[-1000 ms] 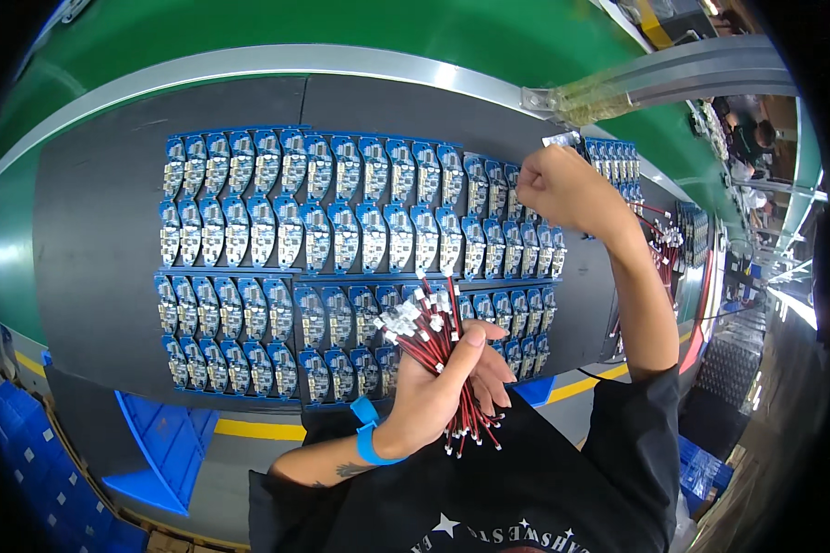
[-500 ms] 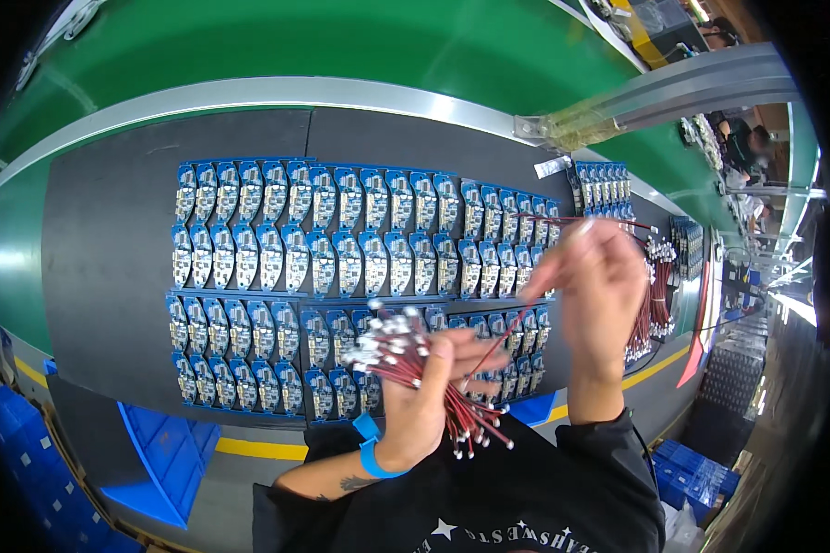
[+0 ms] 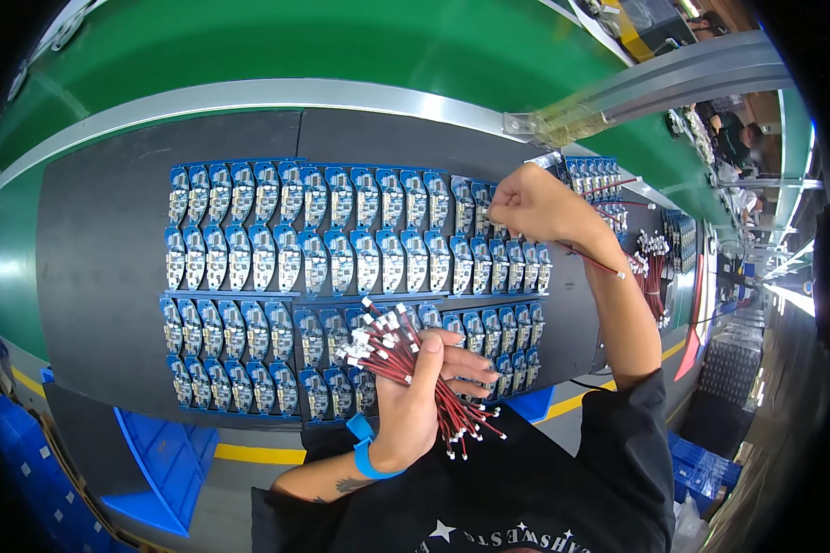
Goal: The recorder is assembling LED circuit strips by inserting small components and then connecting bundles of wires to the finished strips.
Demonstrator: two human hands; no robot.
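My left hand [image 3: 409, 413], with a blue band at the wrist, is wrapped round a bundle of thin red-and-black wires [image 3: 454, 411] with small white connectors at both ends. Its outer fingers stick out to the right. At the upper right of the board array, my right hand [image 3: 537, 205] is closed in a pinch over a blue circuit board [image 3: 463, 205]. A red-and-black connector wire [image 3: 592, 259] trails from beneath this hand across the wrist; its pinched end is hidden. Two more wires [image 3: 625, 204] stick out to the right behind the hand.
Rows of blue circuit boards [image 3: 240, 258] cover the dark mat [image 3: 101, 258]. Another wire bundle [image 3: 653, 276] lies at the right, near more boards [image 3: 681, 241]. A metal post [image 3: 655, 88] crosses the upper right. A green surface [image 3: 341, 46] runs behind; blue bins [image 3: 166, 465] stand below.
My right hand has moved left and up from above the wire bundle to the upper-right boards, carrying a wire. My left hand has stayed nearly in place with its bundle.
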